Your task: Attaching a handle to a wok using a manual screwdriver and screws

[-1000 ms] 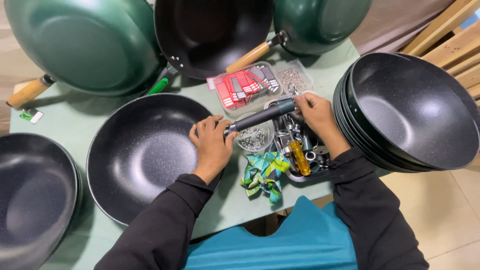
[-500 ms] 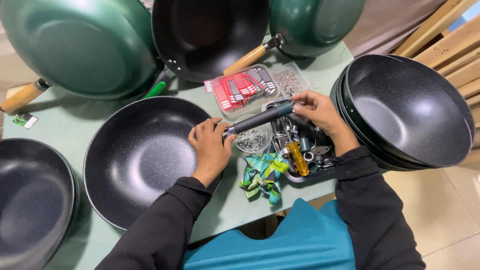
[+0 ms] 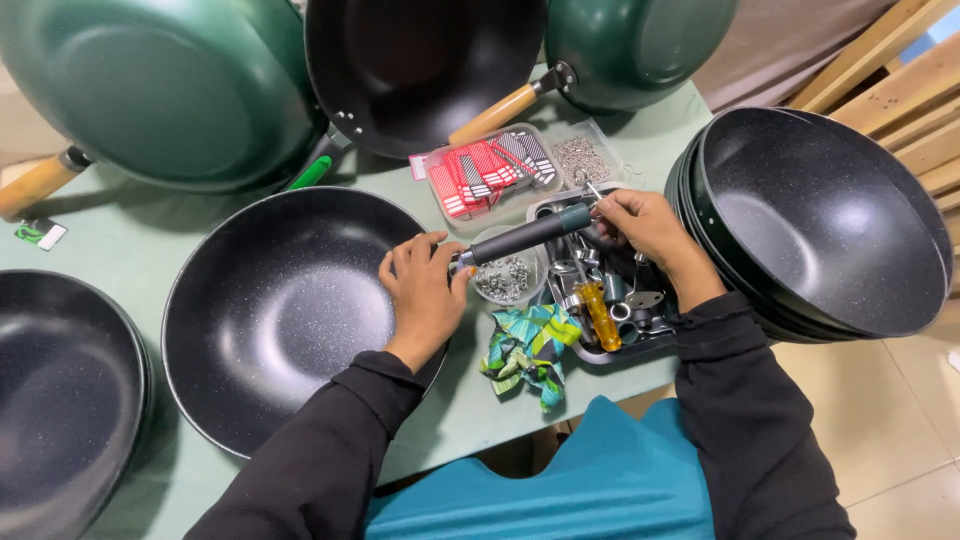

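Note:
A black speckled wok (image 3: pixel 270 310) lies on the green table in front of me. My left hand (image 3: pixel 425 295) grips its right rim where a dark grey handle (image 3: pixel 525 235) meets it. My right hand (image 3: pixel 640 225) holds the far end of that handle with a small metal piece at its fingertips, above a tray of hardware (image 3: pixel 640 300). A yellow-handled screwdriver (image 3: pixel 600 312) lies in the tray.
A stack of black woks (image 3: pixel 830 215) sits at the right, another black wok (image 3: pixel 60 380) at the left. Green woks with wooden handles (image 3: pixel 150 90) stand at the back. A box of red tags (image 3: pixel 485 175), a bag of screws (image 3: pixel 582 155), a small bowl of washers (image 3: pixel 505 280) and a colourful cloth (image 3: pixel 525 350) lie nearby.
Both hands stay on the handle and the wok's rim. My right hand has shifted slightly on the handle's far end; the view has drifted a little.

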